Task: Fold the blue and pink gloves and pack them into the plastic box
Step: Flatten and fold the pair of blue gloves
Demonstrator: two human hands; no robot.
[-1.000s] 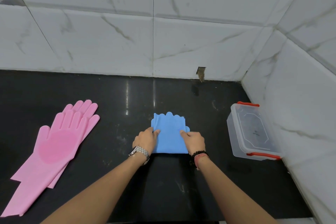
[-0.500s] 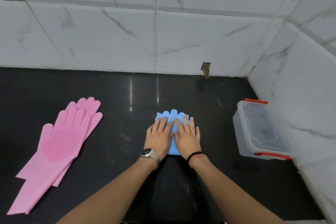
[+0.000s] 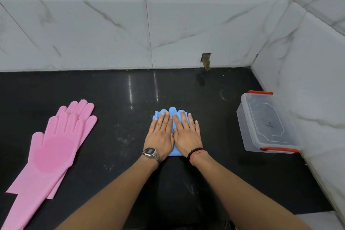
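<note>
The folded blue gloves (image 3: 172, 112) lie in the middle of the black counter, mostly covered by my hands; only the fingertips and a near corner show. My left hand (image 3: 161, 134) and my right hand (image 3: 186, 133) rest flat on them, side by side, fingers spread, gripping nothing. Two pink gloves (image 3: 54, 147) lie flat and unfolded at the left, one stacked on the other, fingers pointing away from me. The clear plastic box (image 3: 242, 123) with red clips stands at the right against the side wall, its lid on.
The black counter (image 3: 112, 117) ends at white marble-tiled walls at the back and right. A small chipped hole (image 3: 206, 60) sits at the base of the back wall. Bare counter lies between the gloves and the box.
A second ago my hands pinched the blue gloves at their sides. They then moved on top and now press flat, fingers spread a little further forward.
</note>
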